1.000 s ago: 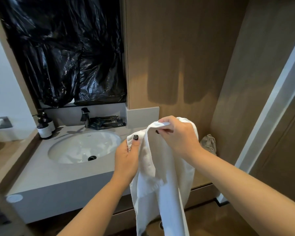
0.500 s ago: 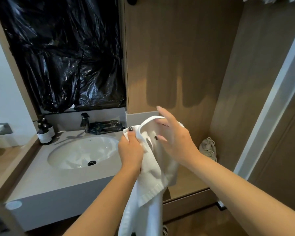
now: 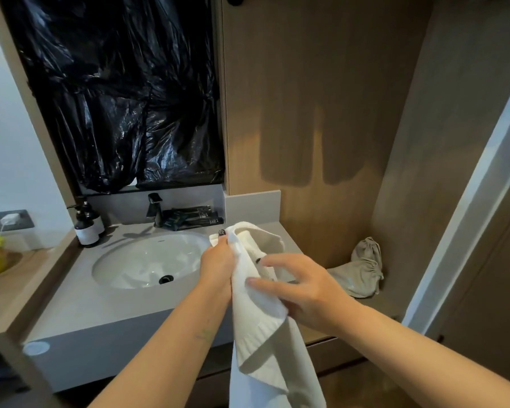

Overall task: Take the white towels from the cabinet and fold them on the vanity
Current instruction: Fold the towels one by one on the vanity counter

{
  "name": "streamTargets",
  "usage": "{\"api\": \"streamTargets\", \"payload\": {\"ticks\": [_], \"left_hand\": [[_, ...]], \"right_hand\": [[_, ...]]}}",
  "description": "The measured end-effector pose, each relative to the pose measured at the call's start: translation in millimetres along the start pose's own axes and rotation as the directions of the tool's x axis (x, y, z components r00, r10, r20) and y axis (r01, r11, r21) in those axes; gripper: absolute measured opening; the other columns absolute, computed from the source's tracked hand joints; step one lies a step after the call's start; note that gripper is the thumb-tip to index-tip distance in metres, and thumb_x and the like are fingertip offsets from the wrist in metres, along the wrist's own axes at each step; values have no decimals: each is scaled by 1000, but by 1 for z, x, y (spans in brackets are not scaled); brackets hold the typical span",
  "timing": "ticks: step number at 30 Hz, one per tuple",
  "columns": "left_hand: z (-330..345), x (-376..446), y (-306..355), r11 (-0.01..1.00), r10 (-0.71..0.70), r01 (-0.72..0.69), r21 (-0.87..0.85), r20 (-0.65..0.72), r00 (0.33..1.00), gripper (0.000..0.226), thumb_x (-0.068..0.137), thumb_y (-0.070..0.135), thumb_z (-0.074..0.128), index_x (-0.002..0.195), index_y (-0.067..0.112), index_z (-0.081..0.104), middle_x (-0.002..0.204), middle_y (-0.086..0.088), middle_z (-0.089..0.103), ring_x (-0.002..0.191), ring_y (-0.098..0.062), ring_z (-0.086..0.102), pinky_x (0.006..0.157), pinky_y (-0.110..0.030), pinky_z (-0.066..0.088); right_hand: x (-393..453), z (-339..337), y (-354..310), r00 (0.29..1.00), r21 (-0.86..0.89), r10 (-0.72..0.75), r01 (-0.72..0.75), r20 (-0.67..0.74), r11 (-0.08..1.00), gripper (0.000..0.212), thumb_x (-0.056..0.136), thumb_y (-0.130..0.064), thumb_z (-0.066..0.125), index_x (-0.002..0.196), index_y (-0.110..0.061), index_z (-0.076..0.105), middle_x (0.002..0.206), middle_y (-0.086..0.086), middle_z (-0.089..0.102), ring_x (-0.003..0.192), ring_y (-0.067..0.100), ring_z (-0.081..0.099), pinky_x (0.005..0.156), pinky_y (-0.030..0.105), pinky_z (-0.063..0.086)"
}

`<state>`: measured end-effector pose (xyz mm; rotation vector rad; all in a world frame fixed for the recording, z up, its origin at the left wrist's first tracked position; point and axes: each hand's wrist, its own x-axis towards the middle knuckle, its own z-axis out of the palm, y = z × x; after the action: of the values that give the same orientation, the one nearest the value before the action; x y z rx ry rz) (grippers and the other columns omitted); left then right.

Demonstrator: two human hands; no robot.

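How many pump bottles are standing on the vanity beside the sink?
2. Both pump bottles stand at the back left of the vanity, left of the sink: one in front, one close behind it, partly hidden. No others show.

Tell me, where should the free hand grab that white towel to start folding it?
Probably the top hem beside the left hand, reached from the right. The white towel hangs bunched from that one grip, so the right hand, already touching it, could slide along the edge to spread it.
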<state>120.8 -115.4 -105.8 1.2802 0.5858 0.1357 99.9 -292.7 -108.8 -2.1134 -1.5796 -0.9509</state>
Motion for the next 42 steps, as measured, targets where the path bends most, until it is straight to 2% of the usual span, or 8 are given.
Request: {"api": "streamTargets", "payload": {"ticks": [4, 7, 10, 14, 18, 21, 30, 42], "left_hand": [[-11, -5, 0, 995, 26, -26, 93, 0, 1000, 33, 95, 40, 57, 96, 9, 67, 75, -8, 70, 69, -24, 66, 61, -30, 52], [-17, -7, -1, 998, 53, -53, 31, 11, 999, 33, 99, 37, 53, 97, 8, 67, 76, -8, 73, 68, -22, 69, 61, -28, 56], [-32, -6, 4, 996, 32, -34, -83, -19, 999, 42, 94, 46, 59, 112, 9, 65, 106, -11, 70, 101, -32, 66, 95, -49, 53], [-44, -10, 1, 995, 72, -72, -67, -14, 997, 37, 84, 48, 73, 97, 13, 72, 101, -15, 72, 98, -36, 68, 89, -55, 55], [-44, -23, -3, 986, 170, -169, -16, 112, 979, 29, 85, 40, 76, 80, 12, 77, 96, -26, 72, 81, -30, 68, 86, -59, 56], [-40, -33, -1, 972, 232, -233, -14, 172, 957, 27, 88, 39, 72, 84, 12, 78, 98, -26, 72, 82, -29, 66, 88, -56, 55], [-40, -50, -4, 928, 334, -366, 70, 277, 901, 26, 98, 17, 54, 85, 13, 76, 74, -7, 63, 60, -9, 52, 53, -15, 41], [-31, -57, -8, 961, 278, -266, -81, 324, 904, 23, 96, 10, 56, 85, 2, 75, 68, -6, 67, 59, -12, 60, 56, -22, 50]], "right_hand": [[14, 8, -6, 991, 33, -130, 132, -38, 991, 18, 81, -8, 77, 99, -8, 75, 116, 13, 68, 122, 25, 56, 96, 37, 50], [15, 10, -9, 991, 344, 133, -133, 23, 929, 25, 84, -6, 70, 110, -6, 70, 122, 7, 67, 127, 17, 54, 110, 36, 42], [16, 9, -8, 927, 552, 375, -314, 3, 772, 22, 91, -16, 58, 109, -17, 71, 112, -6, 72, 111, 10, 65, 111, 34, 41], [22, 6, 2, 835, 580, 547, -472, 53, 664, 14, 90, -29, 59, 80, -21, 64, 65, -18, 60, 58, 2, 54, 58, 19, 47], [23, 3, 11, 748, 537, 569, -653, 342, 534, 19, 97, -23, 58, 89, -39, 52, 74, -16, 64, 65, 2, 57, 57, 14, 39], [28, 7, 5, 735, 533, 564, -670, 377, 516, 15, 99, -22, 56, 91, -35, 57, 87, -14, 66, 84, 7, 62, 71, 18, 45], [47, 8, -10, 708, 548, 682, -649, 182, 528, 26, 94, -36, 62, 76, -22, 50, 44, -12, 44, 42, 8, 31, 45, 18, 21], [46, -9, -16, 665, 557, 740, -654, 102, 512, 22, 83, -22, 76, 68, -16, 61, 42, -8, 43, 42, 8, 28, 46, 19, 24]]}}
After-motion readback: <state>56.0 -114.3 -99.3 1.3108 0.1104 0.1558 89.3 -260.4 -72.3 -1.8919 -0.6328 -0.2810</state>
